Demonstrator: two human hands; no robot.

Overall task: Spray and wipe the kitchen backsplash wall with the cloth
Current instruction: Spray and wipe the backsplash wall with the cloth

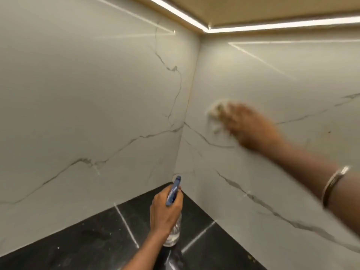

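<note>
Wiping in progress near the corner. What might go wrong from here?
1. The right hand is motion-blurred, so the sweep looks fast; the bunched cloth may slip out and leave patches of the backsplash wall unwiped.
2. The bracelet on that wrist sits near the wall and might scrape it.
3. The left hand grips the spray bottle at its head; a stray squeeze could wet the countertop.

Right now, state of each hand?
Left hand: closed round the bottle.
Right hand: on the cloth against the wall; too blurred to tell whether it grips or presses flat.
</note>
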